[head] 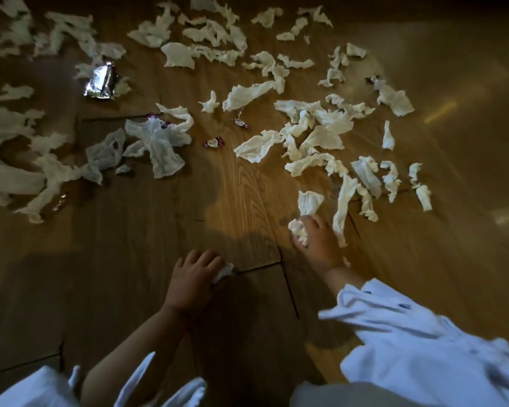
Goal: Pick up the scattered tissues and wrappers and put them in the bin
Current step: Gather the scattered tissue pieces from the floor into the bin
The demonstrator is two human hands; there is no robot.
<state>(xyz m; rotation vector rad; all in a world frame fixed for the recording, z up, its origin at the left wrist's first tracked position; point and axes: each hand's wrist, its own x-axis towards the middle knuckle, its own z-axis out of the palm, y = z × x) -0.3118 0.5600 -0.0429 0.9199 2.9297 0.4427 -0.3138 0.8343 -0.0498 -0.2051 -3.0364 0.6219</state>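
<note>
Nearer the person than the silver foil wrapper point(99, 82), on the wooden floor point(130, 259), the left hand point(194, 277) curled its fingers over a small tissue wad point(223, 271). The right hand point(318, 242), farther from the foil, clutched a crumpled tissue point(299, 230). More torn tissues point(306, 133) lay all round the foil, with candy wrappers point(213, 142) among them. The paper looked feather-light, soft and easily torn, so pinching each piece at its bunched middle seemed best. No bin showed.

Wooden plank floor point(147, 259) strewn with crumpled tissues point(309, 133), a foil wrapper point(100, 82) and small candy wrappers point(213, 142).
</note>
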